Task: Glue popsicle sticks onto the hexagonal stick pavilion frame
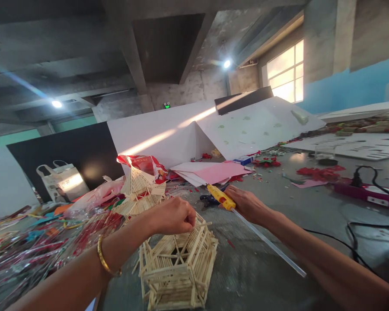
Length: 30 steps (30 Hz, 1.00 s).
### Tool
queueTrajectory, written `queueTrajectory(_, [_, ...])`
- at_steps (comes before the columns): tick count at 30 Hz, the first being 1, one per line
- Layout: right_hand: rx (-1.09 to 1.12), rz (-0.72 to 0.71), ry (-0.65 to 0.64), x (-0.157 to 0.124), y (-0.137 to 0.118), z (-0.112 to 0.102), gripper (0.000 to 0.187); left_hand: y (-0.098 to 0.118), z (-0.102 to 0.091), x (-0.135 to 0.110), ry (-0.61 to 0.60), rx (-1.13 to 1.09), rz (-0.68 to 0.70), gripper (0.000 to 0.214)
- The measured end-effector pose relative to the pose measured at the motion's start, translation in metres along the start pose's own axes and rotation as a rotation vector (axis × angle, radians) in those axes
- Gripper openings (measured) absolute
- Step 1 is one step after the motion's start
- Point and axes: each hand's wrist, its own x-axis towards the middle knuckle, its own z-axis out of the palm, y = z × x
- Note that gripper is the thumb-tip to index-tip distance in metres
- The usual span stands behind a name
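Observation:
My left hand (175, 215) is closed, its fingers pinched on the top edge of a hexagonal stick model (178, 270) built of thin wooden sticks, which lies on the grey floor in front of me. A gold bangle (104, 258) sits on that wrist. My right hand (246, 203) grips a yellow glue gun (221, 197) with a long clear glue stick (269, 244) trailing out of its back toward me. Behind the left hand stands a second stick model (139, 190) with a pointed roof.
Shiny red and silver wrapping scraps (35, 250) pile up at the left. Pink and white paper sheets (214, 172), red petals (317, 172) and white boards (256, 125) lie ahead. A magenta power strip (366, 192) with black cables (356, 246) lies at the right.

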Motion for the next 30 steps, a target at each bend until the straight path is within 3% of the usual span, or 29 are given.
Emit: queueTrajectory(30, [0.041, -0.028, -0.016, -0.0016, 0.0036, 0.005, 0.008, -0.0068, 0.0, 0.0013, -0.041, -0.013, -0.005, 0.014])
